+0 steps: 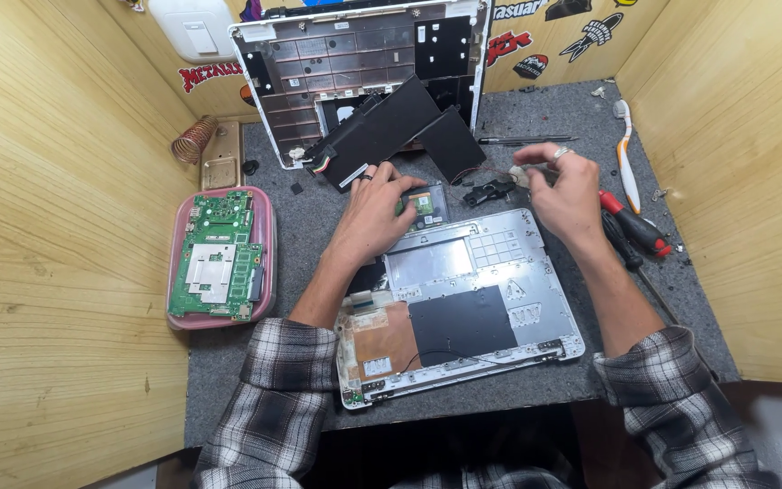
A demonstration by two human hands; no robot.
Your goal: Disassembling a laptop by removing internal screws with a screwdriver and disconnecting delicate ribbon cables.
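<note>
An opened silver laptop base (463, 299) lies bottom-up in front of me on the grey mat. My left hand (375, 210) rests at its far edge, fingers on a small green circuit board (424, 205). A black battery pack (389, 131) lies just beyond that hand. My right hand (565, 188), a ring on one finger, pinches a small part above a black speaker module (489, 190) with thin wires; what it holds is too small to tell.
A green mainboard (219, 255) sits in a pink tray (265, 263) at left. A white laptop shell (269, 95) leans at the back. Red-handled screwdrivers (637, 231), a toothbrush (624, 154) and a pen (522, 140) lie at right. Wooden walls enclose the mat.
</note>
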